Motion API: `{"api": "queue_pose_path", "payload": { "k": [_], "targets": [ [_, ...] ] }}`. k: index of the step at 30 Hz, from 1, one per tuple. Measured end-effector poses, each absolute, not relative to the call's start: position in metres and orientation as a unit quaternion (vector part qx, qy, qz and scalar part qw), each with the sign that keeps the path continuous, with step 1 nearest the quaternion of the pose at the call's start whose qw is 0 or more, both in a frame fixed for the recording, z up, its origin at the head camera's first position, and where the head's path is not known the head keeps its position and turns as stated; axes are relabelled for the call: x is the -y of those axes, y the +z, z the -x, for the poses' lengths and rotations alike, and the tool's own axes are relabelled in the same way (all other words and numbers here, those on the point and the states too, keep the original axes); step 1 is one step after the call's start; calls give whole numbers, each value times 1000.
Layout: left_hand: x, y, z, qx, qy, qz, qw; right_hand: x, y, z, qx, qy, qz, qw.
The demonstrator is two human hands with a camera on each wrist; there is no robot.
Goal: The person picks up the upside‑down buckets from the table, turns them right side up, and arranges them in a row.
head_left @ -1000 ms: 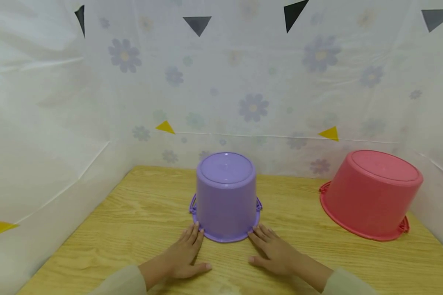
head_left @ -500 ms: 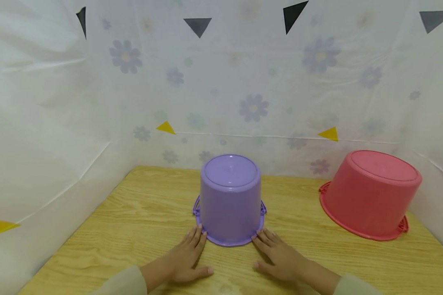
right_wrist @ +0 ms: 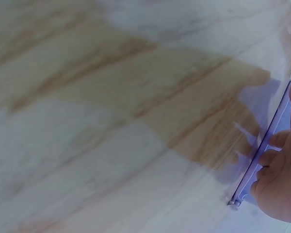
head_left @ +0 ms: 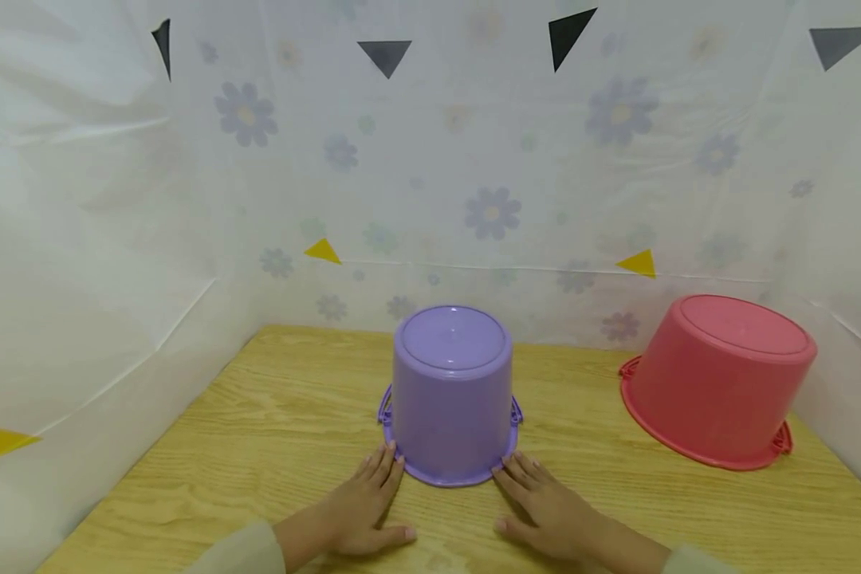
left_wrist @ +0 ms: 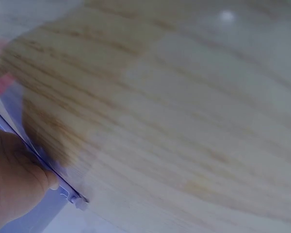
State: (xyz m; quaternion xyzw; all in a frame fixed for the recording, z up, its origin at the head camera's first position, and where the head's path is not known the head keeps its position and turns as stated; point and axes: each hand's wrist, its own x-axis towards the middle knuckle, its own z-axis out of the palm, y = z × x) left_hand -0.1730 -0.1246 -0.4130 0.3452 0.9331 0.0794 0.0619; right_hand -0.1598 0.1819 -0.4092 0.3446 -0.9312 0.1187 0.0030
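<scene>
An upside-down purple bucket (head_left: 452,422) stands on the wooden table, its rim down. The left hand (head_left: 362,506) lies at the rim's front left, straight fingertips touching it, thumb spread out to the side. At the front right, the right hand (head_left: 548,510) touches the rim in the same way. In the left wrist view the left hand (left_wrist: 17,179) is against the purple rim (left_wrist: 58,180). The right wrist view has the right hand (right_wrist: 281,170) beside the rim (right_wrist: 262,145).
A red bucket (head_left: 721,391), also upside down, stands at the right on the table (head_left: 208,462). Behind is a white flowered sheet (head_left: 416,159) with dark and yellow triangles. White sheeting (head_left: 79,239) hangs at the left side too.
The purple bucket has shifted to the right and slightly nearer. Both hands have moved along with it, still touching its rim. The red bucket stays in place on the table.
</scene>
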Motion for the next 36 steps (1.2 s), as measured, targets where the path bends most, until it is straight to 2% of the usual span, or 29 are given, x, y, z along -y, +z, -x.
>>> {"api": "queue_pose_path", "payload": {
  "k": [7, 15, 24, 31, 36],
  "targets": [
    [124, -414, 173, -930, 80, -354, 63, -184, -409, 156, 932, 126, -339, -1],
    [124, -412, 173, -929, 73, -353, 83, -187, -414, 152, 934, 114, -339, 18],
    [121, -415, 172, -923, 70, -374, 60, -192, -417, 149, 933, 105, -344, 17],
    [120, -417, 172, -920, 68, -383, 56, -196, -420, 147, 931, 106, -349, 35],
    [122, -416, 172, -920, 68, -382, 55, -196, -418, 147, 932, 114, -343, 17]
  ]
}}
